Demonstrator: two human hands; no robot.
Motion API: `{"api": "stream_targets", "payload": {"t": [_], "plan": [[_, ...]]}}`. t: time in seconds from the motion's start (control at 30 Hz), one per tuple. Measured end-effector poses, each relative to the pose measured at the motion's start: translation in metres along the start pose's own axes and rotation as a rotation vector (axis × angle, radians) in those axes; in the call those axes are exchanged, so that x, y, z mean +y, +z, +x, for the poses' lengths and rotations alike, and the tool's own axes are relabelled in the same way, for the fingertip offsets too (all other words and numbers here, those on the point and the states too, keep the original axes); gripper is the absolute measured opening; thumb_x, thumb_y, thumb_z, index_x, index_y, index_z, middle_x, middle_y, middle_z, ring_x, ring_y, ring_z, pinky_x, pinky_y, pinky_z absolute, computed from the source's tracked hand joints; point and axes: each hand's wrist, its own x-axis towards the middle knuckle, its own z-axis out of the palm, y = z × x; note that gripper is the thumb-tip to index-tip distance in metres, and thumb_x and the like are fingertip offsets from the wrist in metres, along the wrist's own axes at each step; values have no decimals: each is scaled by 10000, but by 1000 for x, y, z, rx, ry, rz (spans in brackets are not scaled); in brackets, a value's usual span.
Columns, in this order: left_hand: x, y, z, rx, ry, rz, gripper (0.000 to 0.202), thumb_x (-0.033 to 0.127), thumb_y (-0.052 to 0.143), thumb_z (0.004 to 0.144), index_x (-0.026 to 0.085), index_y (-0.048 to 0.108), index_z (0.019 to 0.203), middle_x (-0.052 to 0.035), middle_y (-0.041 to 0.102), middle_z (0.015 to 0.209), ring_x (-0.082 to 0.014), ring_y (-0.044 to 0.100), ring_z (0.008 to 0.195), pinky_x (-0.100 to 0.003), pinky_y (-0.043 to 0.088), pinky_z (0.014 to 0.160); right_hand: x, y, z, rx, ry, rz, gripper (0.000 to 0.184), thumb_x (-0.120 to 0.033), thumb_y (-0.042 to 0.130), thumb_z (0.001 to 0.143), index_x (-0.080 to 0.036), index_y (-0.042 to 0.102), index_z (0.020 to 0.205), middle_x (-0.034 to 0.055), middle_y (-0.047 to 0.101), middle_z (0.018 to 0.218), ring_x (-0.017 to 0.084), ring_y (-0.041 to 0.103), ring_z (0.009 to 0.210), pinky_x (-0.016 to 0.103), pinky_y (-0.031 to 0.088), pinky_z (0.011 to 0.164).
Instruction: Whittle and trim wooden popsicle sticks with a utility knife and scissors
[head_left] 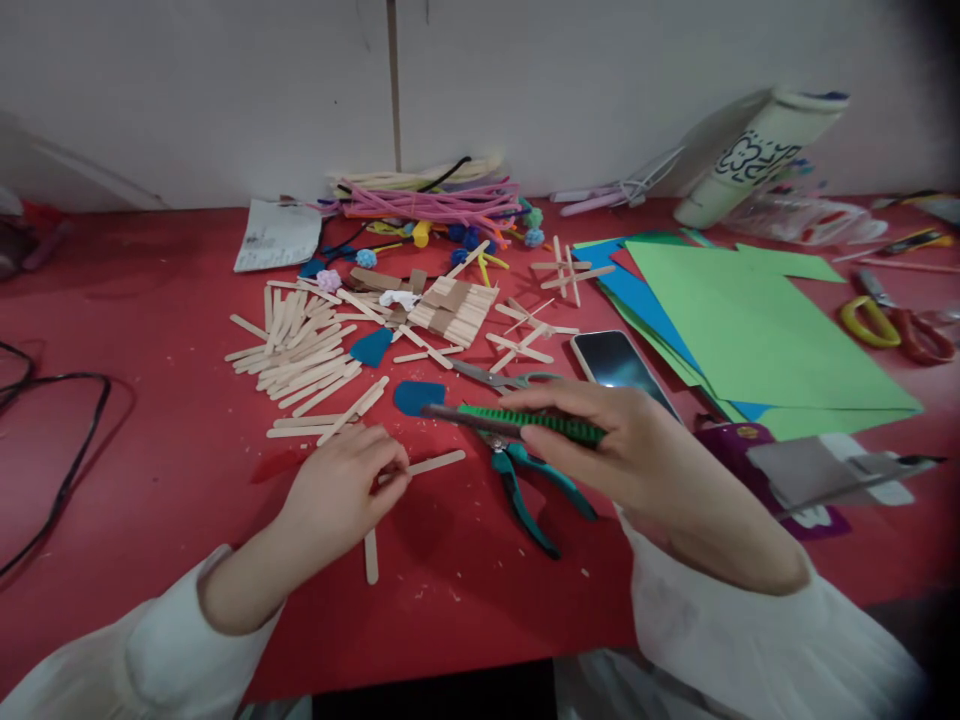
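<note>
Over the front middle of the table, my left hand (337, 485) pinches a wooden craft stick (441, 462) that points to the right. Another craft stick (371, 556) lies just below it. My right hand (622, 440) is closed around a green utility knife (559, 425), its dark blade end pointing left above the table. Teal-handled pliers (514, 490) lie under the knife, their jaws partly hidden. Grey-handled scissors (499, 378) rest just behind. A blue cut piece (414, 397) lies near the knife's tip, with a second blue piece (372, 348) farther back.
Loose craft sticks (300, 350) pile at the left, beside a glued stick panel (456, 308) and crossed stick frames (566, 270). Pipe cleaners (427, 205) lie at the back. A phone (619, 362), coloured paper (765, 330), a tumbler (761, 155) and red-yellow scissors (892, 320) are right.
</note>
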Motion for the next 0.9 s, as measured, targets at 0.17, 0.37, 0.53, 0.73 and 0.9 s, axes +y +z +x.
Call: {"api": "stream_targets", "payload": {"t": [0.17,0.37,0.53,0.73,0.9], "plan": [[2,2,-1,-10,-50,-55,114,259,546,822,196,576,732,4,605,710,-157,549,703,-274,411,630,-1,5,-8,-27,-69,-78,212,-209,440,917,-234,632,1002,27,698,934,157,656,854,275,512,737],[-3,-5,-5,-52,-62,-2,131,335,572,799,205,559,800,-10,599,811,-180,554,763,-285,409,640,1,3,-10,-74,-83,-109,270,-187,491,860,-237,559,1116,61,615,1170,205,590,1093,328,500,895],[-5,0,-3,-85,-34,13,114,303,554,812,206,548,755,-6,584,780,-183,534,752,-282,383,621,-12,4,-15,6,-28,-166,223,-230,525,847,-258,529,1067,27,676,1008,202,672,873,301,558,723],[-3,4,-3,-70,-17,-12,139,294,535,828,200,561,729,-3,586,748,-169,534,713,-278,377,617,-33,11,-19,193,-5,-206,293,-212,566,837,-291,531,1117,8,666,1067,212,650,971,322,543,843],[-3,2,-4,-83,-6,-42,160,313,531,840,198,580,742,-5,585,743,-166,530,705,-276,382,611,-35,17,-14,126,-61,-66,275,-194,574,833,-320,541,1075,10,660,1036,206,650,931,339,540,831]]}}
